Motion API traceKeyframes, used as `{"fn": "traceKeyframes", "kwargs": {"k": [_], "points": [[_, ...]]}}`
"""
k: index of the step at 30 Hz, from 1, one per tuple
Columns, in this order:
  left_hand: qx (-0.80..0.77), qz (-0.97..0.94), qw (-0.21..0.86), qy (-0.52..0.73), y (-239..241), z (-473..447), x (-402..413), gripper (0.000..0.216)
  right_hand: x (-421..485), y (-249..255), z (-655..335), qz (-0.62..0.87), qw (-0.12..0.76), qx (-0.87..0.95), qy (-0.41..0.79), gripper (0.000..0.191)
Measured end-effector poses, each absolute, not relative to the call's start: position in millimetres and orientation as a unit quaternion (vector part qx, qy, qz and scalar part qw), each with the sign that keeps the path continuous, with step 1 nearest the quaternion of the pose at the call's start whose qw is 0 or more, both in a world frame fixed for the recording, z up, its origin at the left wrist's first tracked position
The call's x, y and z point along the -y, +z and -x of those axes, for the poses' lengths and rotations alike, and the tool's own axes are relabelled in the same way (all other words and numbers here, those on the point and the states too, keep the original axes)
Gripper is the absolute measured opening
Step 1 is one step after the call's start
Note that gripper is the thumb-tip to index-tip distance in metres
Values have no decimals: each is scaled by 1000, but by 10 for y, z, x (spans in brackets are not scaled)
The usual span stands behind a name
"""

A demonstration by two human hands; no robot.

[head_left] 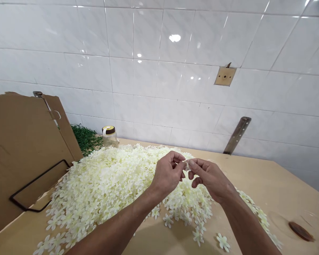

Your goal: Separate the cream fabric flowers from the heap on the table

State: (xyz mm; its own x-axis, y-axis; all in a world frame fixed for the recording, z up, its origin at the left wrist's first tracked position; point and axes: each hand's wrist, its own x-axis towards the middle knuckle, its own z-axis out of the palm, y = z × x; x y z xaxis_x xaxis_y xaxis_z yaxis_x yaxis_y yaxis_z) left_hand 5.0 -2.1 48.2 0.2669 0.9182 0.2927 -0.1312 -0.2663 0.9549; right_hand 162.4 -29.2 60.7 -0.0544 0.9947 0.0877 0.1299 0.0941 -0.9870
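My left hand (167, 173) and my right hand (208, 177) meet above a big heap of cream-white fabric flowers (103, 180) on a wooden table (268, 187). Both pinch the same small pale flower piece (186, 165) between thumb and fingertips, fingers closed. The piece is mostly hidden by my fingers. A few loose flowers (222, 241) lie near the table's front, below my right forearm.
A large cardboard sheet (21, 148) with a black wire frame (37, 186) leans at the left. Green artificial foliage (86, 139) and a clear jar with a yellow lid (109, 135) stand at the back by the white tiled wall. A dark brown oval object (301, 231) lies at right.
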Motion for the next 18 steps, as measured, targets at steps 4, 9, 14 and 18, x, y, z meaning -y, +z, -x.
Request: {"fn": "traceKeyframes", "kwargs": {"k": [4,9,14,18], "points": [[-321,-642,448,533,471,-51,82,8,287,608,-1633,509,460,574,447,41],[-334,-636,429,547,486,-46,89,11,266,573,-1657,520,490,550,433,41],[-348,-637,418,546,509,-35,90,13,266,556,-1663,511,506,545,430,42],[-349,-640,421,540,525,-33,104,13,279,558,-1654,493,507,550,445,44]]}}
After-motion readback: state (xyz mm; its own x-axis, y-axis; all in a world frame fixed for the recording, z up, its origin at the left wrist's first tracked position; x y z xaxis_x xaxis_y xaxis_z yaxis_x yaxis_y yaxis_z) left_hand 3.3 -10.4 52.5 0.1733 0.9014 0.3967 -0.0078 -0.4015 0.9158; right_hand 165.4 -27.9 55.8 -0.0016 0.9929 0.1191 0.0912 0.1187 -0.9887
